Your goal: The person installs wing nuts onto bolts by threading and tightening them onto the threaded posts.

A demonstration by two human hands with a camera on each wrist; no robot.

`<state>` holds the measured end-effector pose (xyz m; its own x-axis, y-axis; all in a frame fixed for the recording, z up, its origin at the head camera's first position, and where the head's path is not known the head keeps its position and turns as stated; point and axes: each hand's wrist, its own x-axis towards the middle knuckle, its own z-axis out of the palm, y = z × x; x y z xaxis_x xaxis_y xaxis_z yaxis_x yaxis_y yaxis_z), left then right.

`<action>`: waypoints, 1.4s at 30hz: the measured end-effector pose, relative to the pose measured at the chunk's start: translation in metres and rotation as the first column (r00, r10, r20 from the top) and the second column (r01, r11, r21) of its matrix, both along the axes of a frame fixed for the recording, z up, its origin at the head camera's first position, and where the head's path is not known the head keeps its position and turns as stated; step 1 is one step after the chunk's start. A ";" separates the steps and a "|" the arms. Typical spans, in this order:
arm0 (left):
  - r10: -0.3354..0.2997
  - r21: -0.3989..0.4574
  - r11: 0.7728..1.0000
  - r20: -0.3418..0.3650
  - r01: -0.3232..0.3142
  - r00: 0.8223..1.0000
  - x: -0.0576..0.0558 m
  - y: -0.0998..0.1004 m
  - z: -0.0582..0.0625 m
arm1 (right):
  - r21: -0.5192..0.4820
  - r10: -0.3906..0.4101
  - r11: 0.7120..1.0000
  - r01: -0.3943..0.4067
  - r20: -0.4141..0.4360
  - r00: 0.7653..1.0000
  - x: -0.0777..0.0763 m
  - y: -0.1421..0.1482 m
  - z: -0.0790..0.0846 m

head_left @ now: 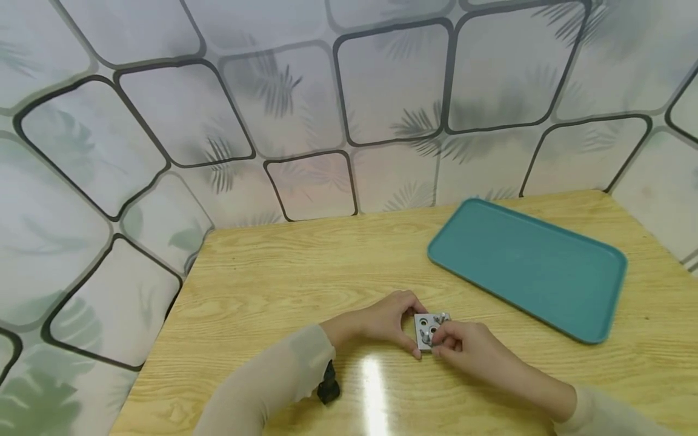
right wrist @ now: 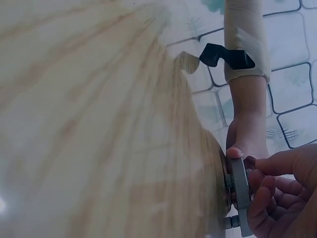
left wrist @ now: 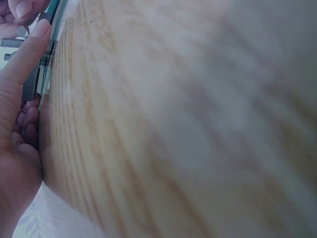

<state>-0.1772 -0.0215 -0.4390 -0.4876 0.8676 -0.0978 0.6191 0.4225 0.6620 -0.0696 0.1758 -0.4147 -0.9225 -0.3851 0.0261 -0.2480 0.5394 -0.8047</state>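
A small square metal plate [head_left: 419,333] with round holes lies low over the wooden table. Threaded bolts [left wrist: 11,43] stand up from its face, and short metal nuts or bolt heads [right wrist: 229,181] show on its underside in the right wrist view. My left hand [head_left: 384,321] grips the plate from the left, thumb at the near edge and fingers at the far edge. Over the plate's near right part, my right hand [head_left: 474,348] pinches a small metal fastener [right wrist: 248,172] between thumb and fingertips. Those fingertips hide most of the fastener.
A blue-green rectangular tray [head_left: 523,266] lies on the table [head_left: 262,284] to the back right. Behind the table hangs a patterned cloth wall [head_left: 392,85]. A black wrist-camera mount [head_left: 328,384] sits under the left sleeve.
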 end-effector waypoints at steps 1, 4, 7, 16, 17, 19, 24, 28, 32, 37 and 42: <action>0.002 -0.002 1.000 0.005 -0.002 1.000 0.000 0.000 0.000 | -0.002 0.004 1.000 -0.004 0.000 1.000 0.000 0.000 0.000; 0.003 -0.005 1.000 0.016 -0.003 1.000 0.000 0.000 -0.001 | 0.006 0.002 1.000 -0.002 -0.022 1.000 0.000 0.000 0.001; 0.001 -0.001 1.000 0.011 -0.001 1.000 0.000 0.000 0.000 | 0.013 -0.020 1.000 0.021 -0.044 0.999 -0.003 0.000 0.002; -0.019 0.003 1.000 -0.009 0.019 1.000 -0.001 0.000 0.000 | 0.007 -0.035 0.999 0.036 -0.042 0.998 -0.010 -0.005 0.000; -0.019 0.002 1.000 -0.009 0.019 1.000 -0.001 0.000 -0.001 | 0.013 -0.033 0.999 0.034 -0.039 0.999 -0.011 -0.006 -0.001; -0.016 0.001 1.000 -0.008 0.016 1.000 -0.001 0.000 -0.001 | 0.019 -0.035 0.999 0.036 -0.027 0.999 -0.012 -0.007 -0.001; -0.007 -0.001 1.000 -0.012 0.007 1.000 0.000 0.000 0.000 | 0.023 -0.038 0.999 0.039 -0.031 0.999 -0.012 -0.007 0.000; -0.008 0.003 1.000 -0.019 0.008 1.000 0.000 0.000 0.001 | 0.018 -0.043 0.999 0.044 -0.054 0.998 -0.010 -0.005 0.001; -0.009 -0.001 1.000 -0.030 0.009 0.999 0.000 0.000 0.002 | 0.023 -0.027 0.999 0.028 -0.040 0.999 -0.005 -0.003 0.002; -0.003 -0.013 1.000 -0.027 0.002 1.000 0.000 0.000 0.002 | 0.025 0.018 1.000 -0.017 -0.022 1.000 -0.002 -0.002 0.003; 0.005 -0.014 1.000 -0.023 -0.006 1.000 0.000 0.000 0.002 | 0.031 0.001 1.000 0.000 -0.056 0.998 -0.004 -0.003 0.002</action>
<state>-0.1771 -0.0214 -0.4372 -0.4944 0.8636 -0.0988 0.6316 0.4351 0.6417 -0.0732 0.1729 -0.4124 -0.9198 -0.3869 0.0659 -0.2924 0.5635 -0.7726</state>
